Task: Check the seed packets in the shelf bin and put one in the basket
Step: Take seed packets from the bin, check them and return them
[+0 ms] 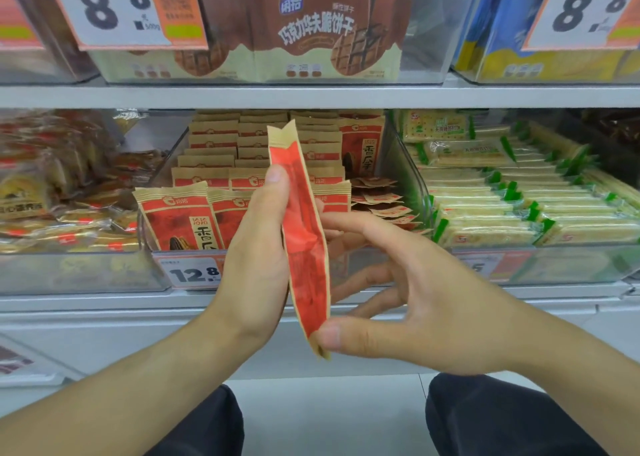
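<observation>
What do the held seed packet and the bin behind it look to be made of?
The red and tan seed packet, held edge-on in the grip of the left hand and right hand, looks like matte kraft-style paper, possibly film-lined: tan crimped ends, soft creases, little shine. The clear shelf bin appears to be hard transparent plastic: see-through walls with glare.

Chocolate wafer packs (pixel 304 30) on upper shelf, green-edged cracker packs (pixel 519 206) right, price tag (pixel 194 274) reading 12.8
</observation>
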`<state>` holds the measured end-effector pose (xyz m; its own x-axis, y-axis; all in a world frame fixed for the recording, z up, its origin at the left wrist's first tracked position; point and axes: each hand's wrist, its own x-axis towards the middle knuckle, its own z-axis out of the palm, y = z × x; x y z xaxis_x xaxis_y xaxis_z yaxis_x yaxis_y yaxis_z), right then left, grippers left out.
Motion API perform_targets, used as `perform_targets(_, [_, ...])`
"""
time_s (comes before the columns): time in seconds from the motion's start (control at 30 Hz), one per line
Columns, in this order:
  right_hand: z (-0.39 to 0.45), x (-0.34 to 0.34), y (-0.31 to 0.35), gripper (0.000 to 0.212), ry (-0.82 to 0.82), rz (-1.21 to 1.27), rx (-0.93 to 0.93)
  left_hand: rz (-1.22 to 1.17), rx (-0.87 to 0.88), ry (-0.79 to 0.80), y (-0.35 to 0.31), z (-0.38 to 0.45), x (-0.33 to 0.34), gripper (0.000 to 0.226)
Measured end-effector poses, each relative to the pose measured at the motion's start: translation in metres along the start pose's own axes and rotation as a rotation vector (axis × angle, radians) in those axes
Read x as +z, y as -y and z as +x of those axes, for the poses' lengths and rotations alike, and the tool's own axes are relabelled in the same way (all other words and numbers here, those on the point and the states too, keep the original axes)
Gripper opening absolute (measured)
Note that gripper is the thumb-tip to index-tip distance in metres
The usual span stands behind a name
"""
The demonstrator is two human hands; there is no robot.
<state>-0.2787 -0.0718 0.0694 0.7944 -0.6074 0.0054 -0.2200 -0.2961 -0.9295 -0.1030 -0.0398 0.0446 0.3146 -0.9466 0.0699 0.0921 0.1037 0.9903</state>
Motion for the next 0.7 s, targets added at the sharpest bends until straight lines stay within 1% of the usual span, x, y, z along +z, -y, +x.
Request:
perform_targets(0.03, [0.0006,-0.0009,0.0005,0.089,0.015,0.018,0.003,-0.021,0.013,-0.018,-0.0012,0.0009,-0.0002,0.081])
perform_targets(0.13, [0.0035,-0.0046,0.0004,0.089,0.062,0.069,0.000,0.009,-0.007,-0.004,-0.0048,-0.0020,-0.0021,0.073])
perform_targets(0.17, [0.0043,-0.0058,0.0000,0.088,0.072,0.079,-0.004,0.014,-0.014,0.010,-0.0065,-0.0031,-0.0023,0.075])
perform_targets(0.23, [0.0054,-0.0070,-0.0017,0.086,0.069,0.097,-0.012,0.020,-0.026,0.002,-0.0064,-0.0032,-0.0038,0.080])
perform_targets(0.4, [0.0063,-0.0049,-0.0047,0.087,0.035,0.108,-0.019,-0.001,-0.035,-0.009,-0.0063,-0.0032,-0.0026,0.074])
perform_targets(0.53, [0.0055,-0.0036,-0.0045,0.092,-0.002,0.065,-0.015,-0.013,-0.021,0.043,-0.0073,-0.0037,-0.0028,0.074])
perform_targets(0.63, [0.0043,-0.0004,-0.0023,0.097,-0.043,-0.030,-0.019,0.038,0.010,0.135,-0.0064,-0.0052,-0.0028,0.078])
perform_targets(0.7, [0.0035,0.0013,-0.0011,0.100,-0.075,-0.114,-0.035,0.021,0.028,0.214,-0.0057,-0.0051,-0.0021,0.073])
